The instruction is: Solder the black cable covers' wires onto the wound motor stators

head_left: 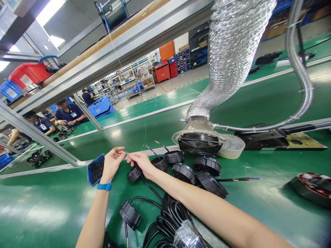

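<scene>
My left hand [113,163], with a blue band at the wrist, pinches thin coloured wires [126,153] at the end of a cable. Close to it on the right, my right hand [141,162] has its thumb and fingers closed on the same wires. Under the right hand lies a round black threaded cap [134,174]. Left of my hands stands a blue bin [90,176] full of small dark parts. More black caps [183,172] with wire ends rise behind my right forearm. One cap [129,215] rests nearer me on its cable.
A coiled black cable bundle [168,220] lies in front. A fan [200,146] under a foil duct [227,44] stands behind, beside a tape roll [234,146]. A metal shelf [124,44] crosses above; a wire spool [113,13] sits on it. Co-workers [69,113] sit far left.
</scene>
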